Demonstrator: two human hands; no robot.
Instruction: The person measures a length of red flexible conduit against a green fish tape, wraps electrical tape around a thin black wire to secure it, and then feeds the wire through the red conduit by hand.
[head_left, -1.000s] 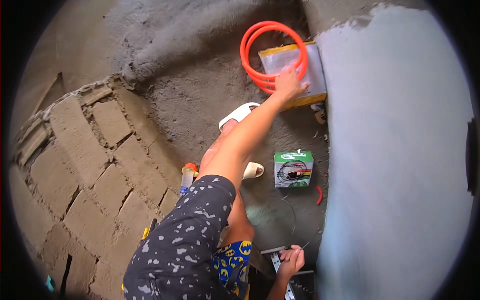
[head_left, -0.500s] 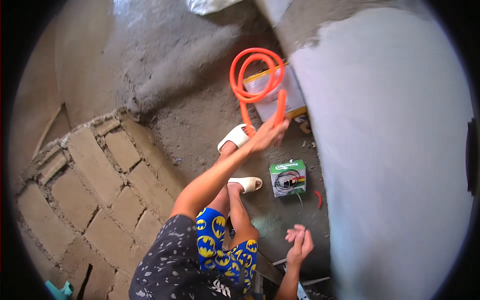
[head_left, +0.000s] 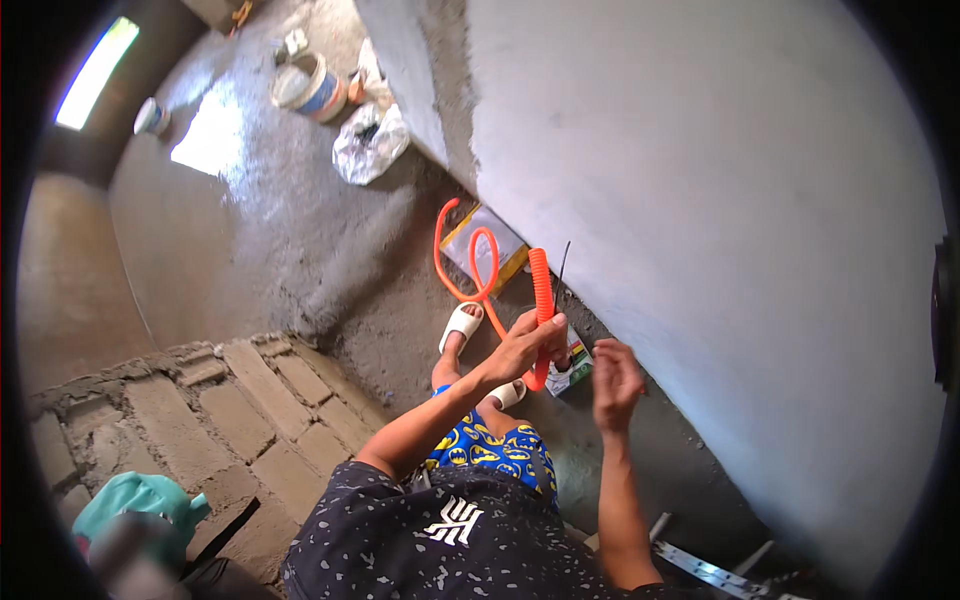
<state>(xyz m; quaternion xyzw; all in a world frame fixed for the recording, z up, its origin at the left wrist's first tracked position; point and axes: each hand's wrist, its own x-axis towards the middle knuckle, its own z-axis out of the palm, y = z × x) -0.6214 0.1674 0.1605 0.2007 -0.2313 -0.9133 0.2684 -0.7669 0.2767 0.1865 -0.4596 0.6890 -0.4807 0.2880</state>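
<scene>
My left hand is closed round an orange corrugated conduit tube. One ribbed end points up above the fist, and a bend of the tube hangs below it. The rest loops away over the ground in front of my feet. A thin black wire sticks up beside the tube's end; its lower part is hidden. To the right, my right hand is raised with fingers loosely bent, slightly blurred, and nothing shows in them. Behind the tube and between my hands stands a green and white box, partly covered.
A flat white and yellow package lies by the grey wall. Concrete blocks form a low wall at left. Farther off are a bucket and a silvery plastic bag. A metal bar lies lower right; a teal cap shows lower left.
My left hand has drawn the tube nearer, and its coil has loosened. My right hand has risen toward the left one. The view has shifted, showing more of the far floor.
</scene>
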